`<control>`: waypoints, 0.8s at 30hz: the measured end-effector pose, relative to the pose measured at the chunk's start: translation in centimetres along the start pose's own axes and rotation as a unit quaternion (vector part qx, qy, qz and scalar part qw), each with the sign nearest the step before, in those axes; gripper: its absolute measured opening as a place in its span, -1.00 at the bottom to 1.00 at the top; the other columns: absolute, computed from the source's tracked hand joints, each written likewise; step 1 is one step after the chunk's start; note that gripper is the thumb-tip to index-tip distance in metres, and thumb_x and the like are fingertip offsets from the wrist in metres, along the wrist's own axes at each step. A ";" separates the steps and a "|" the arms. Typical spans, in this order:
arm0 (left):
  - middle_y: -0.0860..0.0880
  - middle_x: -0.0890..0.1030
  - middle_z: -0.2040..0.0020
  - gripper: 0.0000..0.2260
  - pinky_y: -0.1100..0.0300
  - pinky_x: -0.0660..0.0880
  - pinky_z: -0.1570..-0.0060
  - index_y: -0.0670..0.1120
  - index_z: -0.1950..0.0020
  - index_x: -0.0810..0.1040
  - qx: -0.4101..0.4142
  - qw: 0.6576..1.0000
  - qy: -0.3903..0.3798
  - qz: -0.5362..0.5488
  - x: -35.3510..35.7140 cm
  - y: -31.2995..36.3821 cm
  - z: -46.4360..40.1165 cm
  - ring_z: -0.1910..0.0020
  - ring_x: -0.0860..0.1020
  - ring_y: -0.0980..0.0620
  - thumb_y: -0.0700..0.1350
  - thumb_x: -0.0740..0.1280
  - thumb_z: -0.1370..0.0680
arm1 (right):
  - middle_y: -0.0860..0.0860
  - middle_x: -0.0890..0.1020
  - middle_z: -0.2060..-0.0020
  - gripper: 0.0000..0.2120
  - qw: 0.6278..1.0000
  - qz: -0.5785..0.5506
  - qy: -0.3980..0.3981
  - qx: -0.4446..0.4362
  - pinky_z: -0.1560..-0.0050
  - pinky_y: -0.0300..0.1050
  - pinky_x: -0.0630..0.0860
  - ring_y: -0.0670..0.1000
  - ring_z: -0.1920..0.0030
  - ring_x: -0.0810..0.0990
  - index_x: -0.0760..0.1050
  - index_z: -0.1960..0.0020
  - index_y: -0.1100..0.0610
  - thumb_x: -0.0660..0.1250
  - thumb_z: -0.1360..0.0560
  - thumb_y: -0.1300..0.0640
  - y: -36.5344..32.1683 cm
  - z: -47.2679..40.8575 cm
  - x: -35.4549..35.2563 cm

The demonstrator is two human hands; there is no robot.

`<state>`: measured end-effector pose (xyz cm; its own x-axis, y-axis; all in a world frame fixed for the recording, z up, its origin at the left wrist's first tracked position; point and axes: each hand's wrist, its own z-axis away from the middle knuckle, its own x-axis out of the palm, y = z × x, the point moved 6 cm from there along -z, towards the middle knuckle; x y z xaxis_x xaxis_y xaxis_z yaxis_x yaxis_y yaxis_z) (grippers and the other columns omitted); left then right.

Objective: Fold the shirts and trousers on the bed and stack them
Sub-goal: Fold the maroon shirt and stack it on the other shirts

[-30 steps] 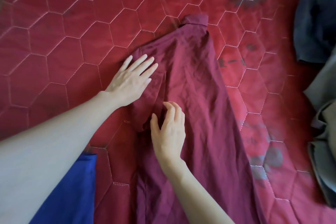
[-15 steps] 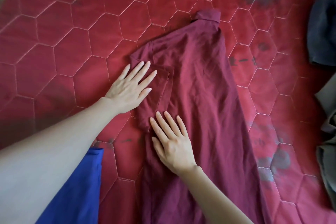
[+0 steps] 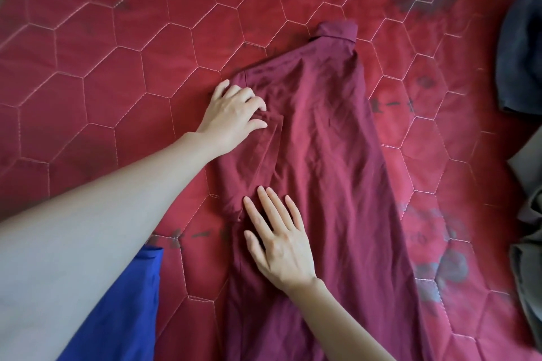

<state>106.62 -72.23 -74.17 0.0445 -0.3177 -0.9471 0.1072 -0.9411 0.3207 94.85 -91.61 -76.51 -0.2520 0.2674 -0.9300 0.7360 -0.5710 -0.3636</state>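
**One maroon shirt, two hands on a quilted bed**

Red quilted bed cover (image 3: 117,97), stitched in hexagons, carries one maroon shirt (image 3: 322,141) of thin creased cloth, folded narrow with its collar pointing away. One left hand (image 3: 231,117) curls its fingers, pinching a fold at the shirt's edge. One right hand (image 3: 281,243) lies flat, fingers spread. Dark garments (image 3: 522,53) are bunched at the right edge; one blue cloth (image 3: 123,316) lies bottom left.

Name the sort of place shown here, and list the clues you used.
Probably a bedroom: a red quilted bedspread covers the whole surface, a maroon shirt lies on it for folding, and more garments wait at the right edge.
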 end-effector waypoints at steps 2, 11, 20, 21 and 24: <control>-0.07 0.58 0.00 -0.78 0.07 0.13 -0.38 -0.12 -0.07 0.63 -0.007 0.999 0.009 0.049 -0.2 0.1 -0.6 -0.09 0.47 -0.13 0.00 0.38 -0.54 | 0.12 0.30 -0.48 -0.53 1.000 -0.009 0.010 0.006 -0.47 0.09 0.19 0.06 -0.51 0.22 0.29 -0.50 0.07 0.08 -0.64 -0.07 0.1 0.0 -0.2; -0.06 0.62 0.00 -0.80 0.08 0.27 -0.16 -0.14 -0.07 0.59 -0.037 0.993 0.071 0.082 -0.5 1.8 -2.3 -0.03 0.50 -0.13 -0.03 0.34 -0.57 | 0.22 0.27 -0.47 -0.43 0.993 -0.070 0.082 0.045 -0.44 0.06 0.28 0.09 -0.50 0.23 0.13 -0.51 0.22 0.19 -0.59 0.03 0.5 0.2 -1.0; -0.15 0.42 -0.42 -0.62 -0.11 0.14 -0.48 -0.23 -0.41 0.42 0.052 0.993 0.106 0.001 -0.8 3.2 3.8 -0.48 0.29 -0.13 -0.24 0.09 -0.61 | 0.12 0.33 -0.46 -0.55 0.989 -0.057 0.131 0.024 -0.47 0.14 0.20 0.10 -0.50 0.24 0.26 -0.48 0.14 0.16 -0.60 0.11 -0.6 -0.4 -2.6; -0.16 0.41 -0.43 -0.61 -0.12 0.15 -0.48 -0.24 -0.41 0.42 0.065 0.992 0.106 0.000 -0.7 3.0 5.0 -0.48 0.28 -0.13 -0.25 0.09 -0.60 | 0.08 0.34 -0.47 -0.56 0.992 -0.042 0.121 -0.003 -0.48 0.15 0.18 0.10 -0.50 0.23 0.28 -0.48 0.10 0.15 -0.61 0.10 -1.2 -0.7 -2.5; -0.15 0.32 -0.50 -0.59 -0.13 0.13 -0.48 -0.20 -0.47 0.36 0.104 0.993 0.044 -0.031 0.9 2.2 8.0 -0.52 0.21 -0.13 -0.17 0.06 -0.63 | 0.01 0.43 -0.42 -0.60 0.995 -0.002 0.093 -0.038 -0.48 0.16 0.18 0.09 -0.49 0.26 0.40 -0.43 0.04 0.18 -0.61 0.05 -2.1 -1.2 -1.8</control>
<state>98.92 -75.50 -74.36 0.1322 -0.2562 -0.9575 -0.0937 -0.9649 0.2452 94.51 -89.92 -73.95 -0.1402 0.4126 -0.9000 0.7826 -0.5106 -0.3560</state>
